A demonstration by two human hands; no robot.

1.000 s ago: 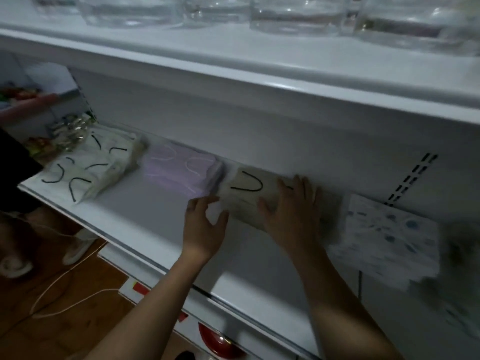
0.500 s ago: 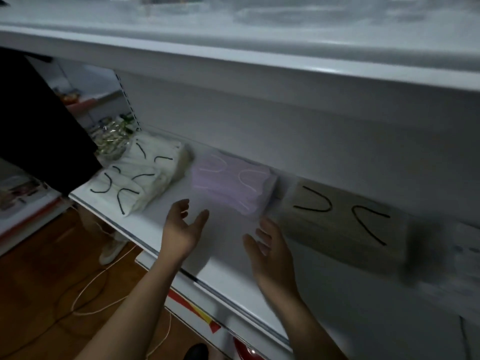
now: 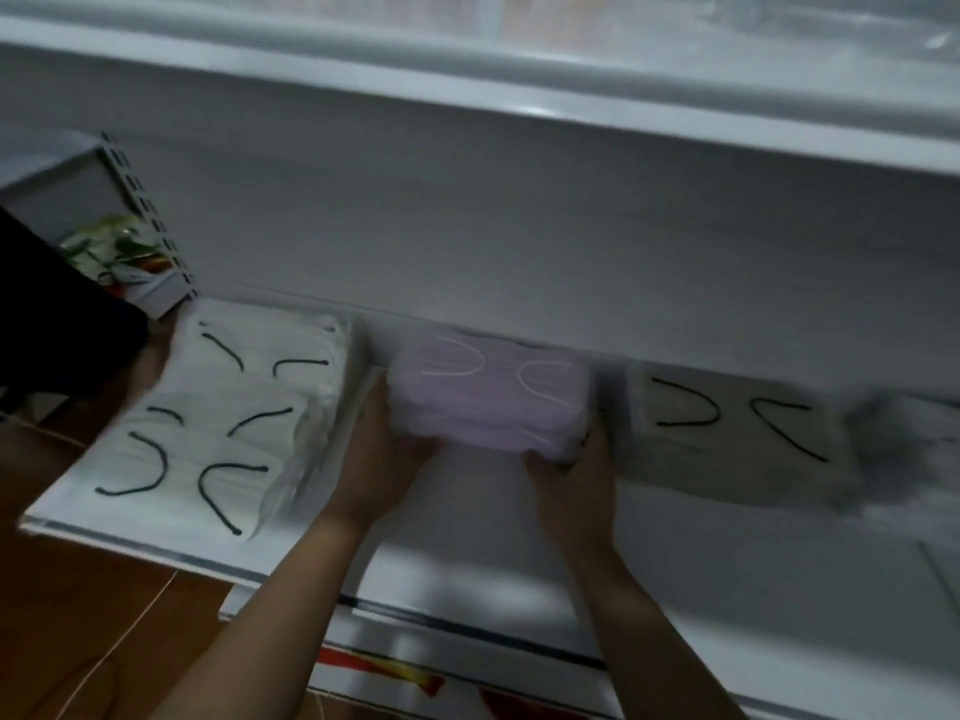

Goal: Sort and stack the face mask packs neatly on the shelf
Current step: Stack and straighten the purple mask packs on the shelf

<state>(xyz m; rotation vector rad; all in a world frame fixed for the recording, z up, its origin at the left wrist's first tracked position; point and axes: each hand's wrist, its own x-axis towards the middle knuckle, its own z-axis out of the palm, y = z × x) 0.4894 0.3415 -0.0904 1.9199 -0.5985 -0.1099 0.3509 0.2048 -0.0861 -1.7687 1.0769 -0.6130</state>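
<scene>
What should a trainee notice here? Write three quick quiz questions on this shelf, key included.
1. True or false: the left hand and the right hand both hold the lilac plastic-wrapped pack of face masks.
2. What lies just right of it on the white metal shelf? A. a blue box; B. the beige mask pack with black ear loops; C. a red pack.
3. Fill in: the ear loops on the white mask packs at the shelf's left end are ____.

Key: 1 true; 2 B; 3 black.
</scene>
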